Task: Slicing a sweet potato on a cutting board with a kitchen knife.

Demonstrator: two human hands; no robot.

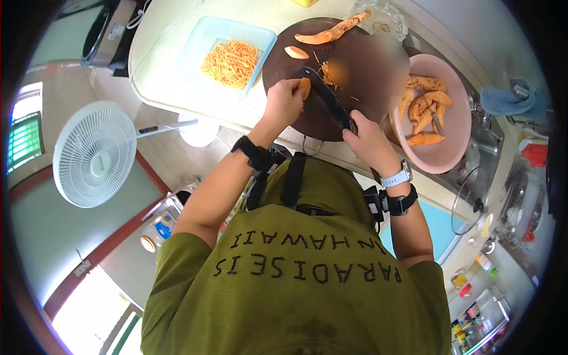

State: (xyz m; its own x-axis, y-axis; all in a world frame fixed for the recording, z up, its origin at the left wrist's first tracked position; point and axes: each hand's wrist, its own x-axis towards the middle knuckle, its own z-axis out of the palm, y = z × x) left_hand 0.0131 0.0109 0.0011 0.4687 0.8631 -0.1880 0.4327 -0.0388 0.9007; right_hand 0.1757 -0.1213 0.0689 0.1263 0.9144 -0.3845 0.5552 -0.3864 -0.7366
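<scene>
My left hand (284, 101) pinches a small piece of orange sweet potato (304, 87) over the dark round cutting board (284, 57). Just beside that piece is the blade of a black knife (326, 95), whose handle my right hand (367, 138) grips. Thin orange shreds (327, 74) lie beyond the blade. Farther back on the board are a cut slice (296, 53) and a long peeled sweet potato (333, 33). Part of the board's right side is blurred.
Left of the board stands a light-blue plastic tray (268, 44) with orange shreds (230, 63). A pink basin (459, 111) at the right, by the sink, holds several peeled sweet potatoes (426, 111) and a thin utensil. A glass dish (397, 22) is behind the board; a white fan (95, 155) stands left.
</scene>
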